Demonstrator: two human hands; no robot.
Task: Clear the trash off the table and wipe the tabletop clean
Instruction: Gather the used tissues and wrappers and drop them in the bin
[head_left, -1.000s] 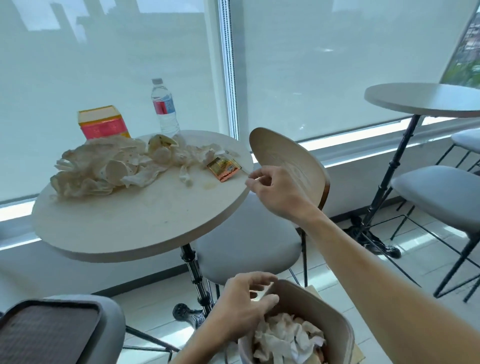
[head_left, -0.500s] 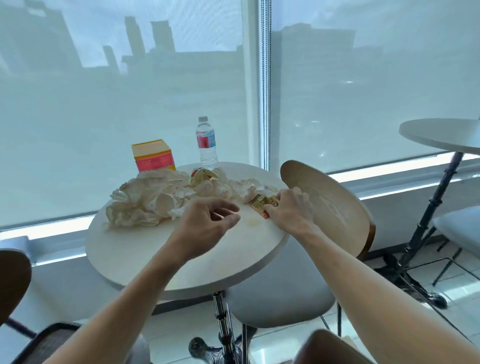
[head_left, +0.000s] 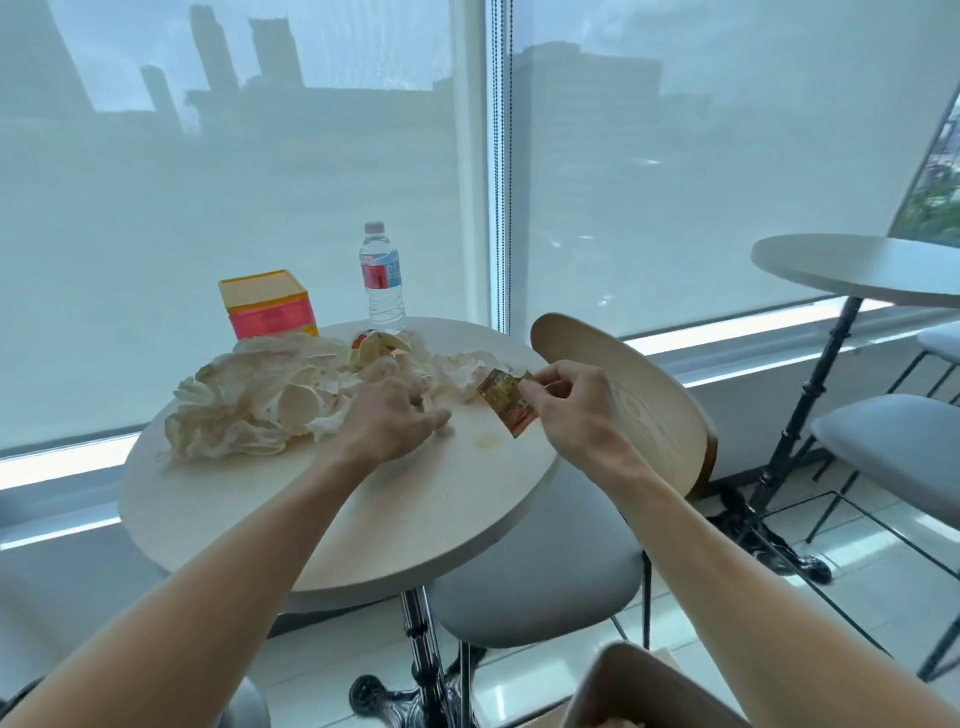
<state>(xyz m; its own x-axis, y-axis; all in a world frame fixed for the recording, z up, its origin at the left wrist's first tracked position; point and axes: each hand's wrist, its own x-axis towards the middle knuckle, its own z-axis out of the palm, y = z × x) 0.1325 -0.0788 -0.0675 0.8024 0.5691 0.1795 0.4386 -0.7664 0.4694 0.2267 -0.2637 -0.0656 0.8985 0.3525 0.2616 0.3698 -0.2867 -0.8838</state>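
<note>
No legible text anywhere on the table

The water bottle (head_left: 382, 280) carries a red-and-blue label, the box (head_left: 267, 304) a pink band, and the packet (head_left: 506, 408) orange-brown print, but all of it is too blurred and small to read.

A café or canteen seating area in a high-rise building. Small round pale-wood bench (head_left: 218, 519) on a metal pedestal, with a second identical round table (head_left: 852, 265) at right; grey-cushioned chairs with curved wooden backs (head_left: 623, 395); full-height windows with translucent roller blinds (head_left: 260, 182) showing city towers; tiled floor.
</note>
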